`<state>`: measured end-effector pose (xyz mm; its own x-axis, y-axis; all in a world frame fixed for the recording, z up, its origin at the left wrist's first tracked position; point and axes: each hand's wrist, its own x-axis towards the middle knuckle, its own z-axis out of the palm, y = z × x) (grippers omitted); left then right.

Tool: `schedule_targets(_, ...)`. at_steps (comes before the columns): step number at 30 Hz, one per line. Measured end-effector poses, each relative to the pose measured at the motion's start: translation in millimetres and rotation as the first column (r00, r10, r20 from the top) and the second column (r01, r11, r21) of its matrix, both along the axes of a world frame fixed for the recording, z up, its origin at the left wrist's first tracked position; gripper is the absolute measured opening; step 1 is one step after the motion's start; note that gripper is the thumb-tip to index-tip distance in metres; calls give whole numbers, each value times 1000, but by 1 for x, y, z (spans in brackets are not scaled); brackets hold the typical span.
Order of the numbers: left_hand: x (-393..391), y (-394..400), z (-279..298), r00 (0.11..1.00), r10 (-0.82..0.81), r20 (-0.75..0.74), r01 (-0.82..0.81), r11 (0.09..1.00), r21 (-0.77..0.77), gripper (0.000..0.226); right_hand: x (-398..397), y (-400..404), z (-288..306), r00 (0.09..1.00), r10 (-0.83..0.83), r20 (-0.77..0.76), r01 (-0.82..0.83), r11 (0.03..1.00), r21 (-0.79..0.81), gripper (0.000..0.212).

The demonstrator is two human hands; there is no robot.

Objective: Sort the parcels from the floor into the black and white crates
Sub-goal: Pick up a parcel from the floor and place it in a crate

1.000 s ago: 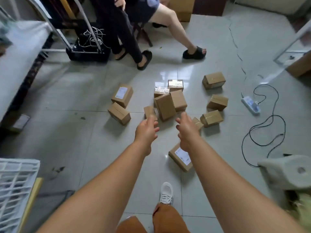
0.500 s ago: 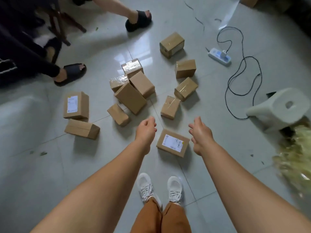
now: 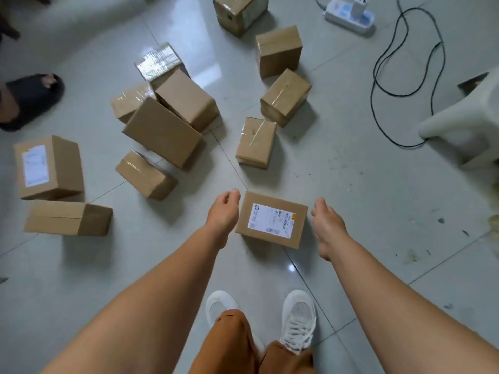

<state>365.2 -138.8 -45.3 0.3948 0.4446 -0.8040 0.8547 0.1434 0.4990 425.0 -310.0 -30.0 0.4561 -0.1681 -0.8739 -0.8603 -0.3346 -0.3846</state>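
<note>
The labelled parcel [image 3: 271,219] lay on the floor between my left hand [image 3: 223,215] and right hand [image 3: 327,225], both loosely curled, empty. It looked light and stiff; I'd clasp its short sides.

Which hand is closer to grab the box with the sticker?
Left, just barely. The left hand hangs right beside the labelled parcel, while the right hand sits a little further off. Both are open, one on each side, so a two-handed lift looks likely.

an indoor room with a tiled floor [image 3: 351,211], a power strip [image 3: 349,15] and a plastic stool [image 3: 464,122].
</note>
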Motion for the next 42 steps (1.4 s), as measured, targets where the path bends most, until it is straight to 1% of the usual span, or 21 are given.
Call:
schedule_targets(1,1,0,-16,1000,-18,1,18,1000,-4,26,0,-2,-15,1000,10,-9,-10,1000,-6,46)
schedule_targets(3,3,-1,-47,999,-45,1,45,999,-3,37,1,-5,-44,1000,15,-26,-16,1000,-14,46)
schedule_targets(5,5,-2,-77,998,-61,-16,61,998,-14,38,1,-7,-74,999,28,-36,-29,999,-34,49)
schedule_targets(7,8,-5,-103,996,-77,-46,76,997,-24,51,1,-9,-103,998,36,-41,-39,998,-58,54)
schedule_targets(10,10,-8,-134,991,-106,-77,103,994,-45,61,2,-11,-136,998,31,-54,-34,997,-66,58)
schedule_targets(12,10,-10,-148,988,-117,-102,109,991,-82,64,2,-11,-153,997,31,-72,-36,997,-69,59)
schedule_targets(14,8,-10,-154,986,-117,-115,102,986,-129,62,1,-8,-159,996,11,-87,-17,998,-62,59)
schedule_targets(16,6,-10,-152,992,-76,-100,61,988,-144,57,0,-6,-161,996,-27,-85,23,999,-40,60)
schedule_targets(18,6,-8,-140,996,-37,-83,26,991,-134,64,1,-4,-154,997,-53,-55,51,998,-30,59)
schedule_targets(19,6,-7,-130,997,-30,-71,21,992,-125,68,2,-4,-145,998,-56,-41,55,998,-26,59)
schedule_targets(21,5,-2,-106,999,1,-48,-6,996,-94,68,3,0,-121,997,-71,-15,71,997,-11,61)
schedule_targets(25,9,11,-31,996,90,-28,-91,994,-66,54,7,14,-49,997,-72,28,72,997,19,61)
schedule_targets(27,9,19,9,992,128,-1,-128,988,-84,51,12,21,-10,997,-56,53,54,998,36,59)
schedule_targets(31,6,35,97,975,205,87,-196,976,-99,44,22,36,77,996,10,85,-17,997,76,44)
schedule_targets(34,3,47,162,953,270,139,-262,962,-75,39,30,48,140,990,60,127,-75,991,113,35)
schedule_targets(37,0,60,221,921,326,211,-317,945,-75,43,37,61,196,975,112,190,-140,980,141,44)
schedule_targets(39,-3,69,257,888,387,250,-380,922,-76,42,41,72,232,966,123,229,-166,970,179,46)
schedule_targets(42,-12,79,306,824,490,285,-484,870,-96,54,44,87,286,963,113,243,-175,952,251,49)
